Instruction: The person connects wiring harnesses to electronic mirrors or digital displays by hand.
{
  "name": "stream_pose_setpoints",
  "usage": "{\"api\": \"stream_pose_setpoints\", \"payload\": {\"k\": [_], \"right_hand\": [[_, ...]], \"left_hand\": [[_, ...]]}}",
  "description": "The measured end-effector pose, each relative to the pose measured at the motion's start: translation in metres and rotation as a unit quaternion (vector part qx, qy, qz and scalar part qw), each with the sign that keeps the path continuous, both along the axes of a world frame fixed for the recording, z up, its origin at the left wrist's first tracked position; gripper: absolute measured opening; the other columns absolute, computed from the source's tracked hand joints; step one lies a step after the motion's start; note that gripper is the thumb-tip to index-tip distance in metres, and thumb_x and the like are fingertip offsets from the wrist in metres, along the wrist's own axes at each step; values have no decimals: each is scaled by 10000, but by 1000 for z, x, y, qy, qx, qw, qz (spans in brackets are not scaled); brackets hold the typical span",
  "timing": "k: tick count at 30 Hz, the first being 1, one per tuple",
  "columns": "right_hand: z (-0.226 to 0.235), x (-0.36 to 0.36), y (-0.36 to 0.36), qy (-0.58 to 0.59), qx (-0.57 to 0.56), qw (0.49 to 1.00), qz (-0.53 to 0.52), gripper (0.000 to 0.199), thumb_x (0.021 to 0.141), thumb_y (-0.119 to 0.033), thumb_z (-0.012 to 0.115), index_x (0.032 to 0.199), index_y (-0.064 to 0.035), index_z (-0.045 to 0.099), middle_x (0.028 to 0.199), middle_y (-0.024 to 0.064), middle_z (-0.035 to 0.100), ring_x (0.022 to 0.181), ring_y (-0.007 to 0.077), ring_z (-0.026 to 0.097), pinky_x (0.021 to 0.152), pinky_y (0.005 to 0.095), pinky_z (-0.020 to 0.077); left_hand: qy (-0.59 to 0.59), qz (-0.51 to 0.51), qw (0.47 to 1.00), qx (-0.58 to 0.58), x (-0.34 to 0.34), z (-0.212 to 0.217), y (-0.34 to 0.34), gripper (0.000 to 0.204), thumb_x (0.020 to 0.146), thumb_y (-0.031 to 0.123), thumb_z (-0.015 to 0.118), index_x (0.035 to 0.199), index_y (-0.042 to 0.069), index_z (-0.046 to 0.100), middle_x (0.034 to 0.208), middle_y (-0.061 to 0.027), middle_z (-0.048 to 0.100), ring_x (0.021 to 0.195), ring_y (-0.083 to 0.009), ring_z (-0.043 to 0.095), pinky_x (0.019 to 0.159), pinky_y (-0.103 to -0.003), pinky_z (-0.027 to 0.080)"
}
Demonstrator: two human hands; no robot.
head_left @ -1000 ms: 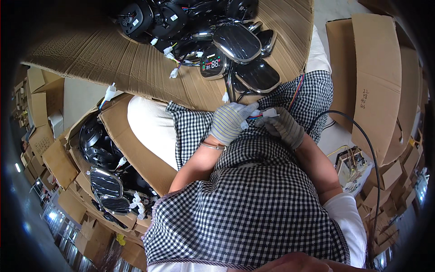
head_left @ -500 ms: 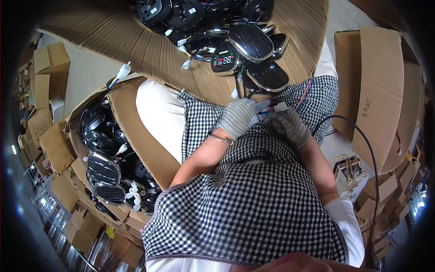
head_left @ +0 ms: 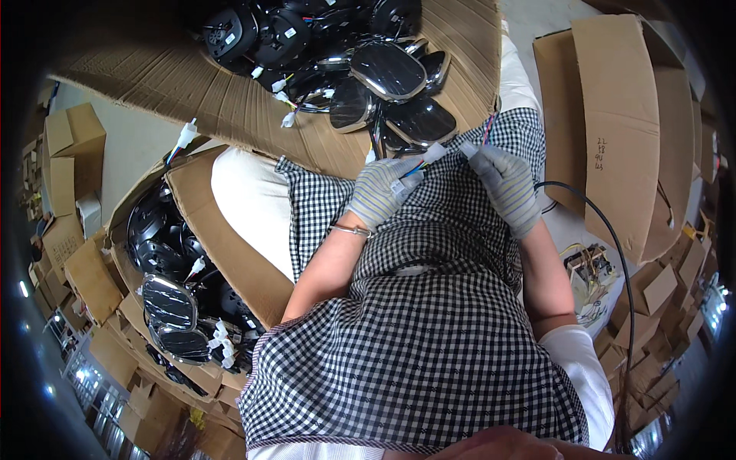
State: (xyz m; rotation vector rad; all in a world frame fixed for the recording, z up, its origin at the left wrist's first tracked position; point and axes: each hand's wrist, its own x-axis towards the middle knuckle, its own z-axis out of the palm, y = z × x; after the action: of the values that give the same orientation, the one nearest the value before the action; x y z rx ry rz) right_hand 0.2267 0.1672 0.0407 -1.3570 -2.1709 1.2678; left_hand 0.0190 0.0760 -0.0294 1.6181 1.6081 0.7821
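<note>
Left hand (head_left: 383, 189), gloved in striped grey, is clamped on multicoloured wires (head_left: 414, 167) w/ white plastic connector (head_left: 435, 152) at end; R hand (head_left: 506, 185) pinches small whitish plastic plug (head_left: 468, 149). Ends near but apart, above black-and-white checked apron (head_left: 422, 345). Prob. wire-connecting step; next move calls for lining-up.

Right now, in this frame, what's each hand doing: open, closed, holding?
Left hand: closed on coloured wires ending in a white connector.
Right hand: closed on a pale connector.

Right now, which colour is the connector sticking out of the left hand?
The connector at the left hand is white; the head view shows it best.
</note>
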Motion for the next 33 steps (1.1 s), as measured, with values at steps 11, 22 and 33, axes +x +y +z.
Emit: {"api": "stream_pose_setpoints", "payload": {"k": [11, 22, 33], "right_hand": [[13, -4, 54, -160, 50, 941, 294, 178, 859, -229, 552, 930, -120, 673, 829, 85, 661, 774, 281, 629, 675, 361, 496], [-4, -2, 53, -103, -148, 918, 354, 192, 844, -249, 596, 919, -97, 686, 821, 99, 665, 745, 260, 628, 697, 335, 486], [-4, -5, 51, -131, -174, 913, 344, 160, 844, -212, 575, 883, -94, 676, 778, 103, 650, 708, 263, 613, 675, 343, 478]], "left_hand": [[-1, -30, 999, -23, 2, -4, 0, 254, 797, 226, 631, 996, 71, 663, 797, -144, 647, 739, -302, 617, 678, -374, 486], [47, -125, 989, -62, 3, -4, 2, 300, 853, 346, 533, 1084, 192, 645, 804, -90, 650, 753, -283, 610, 675, -395, 470], [94, -162, 979, -84, 4, -5, 3, 322, 852, 391, 518, 1078, 199, 646, 770, -90, 640, 724, -286, 611, 641, -397, 473]]}}
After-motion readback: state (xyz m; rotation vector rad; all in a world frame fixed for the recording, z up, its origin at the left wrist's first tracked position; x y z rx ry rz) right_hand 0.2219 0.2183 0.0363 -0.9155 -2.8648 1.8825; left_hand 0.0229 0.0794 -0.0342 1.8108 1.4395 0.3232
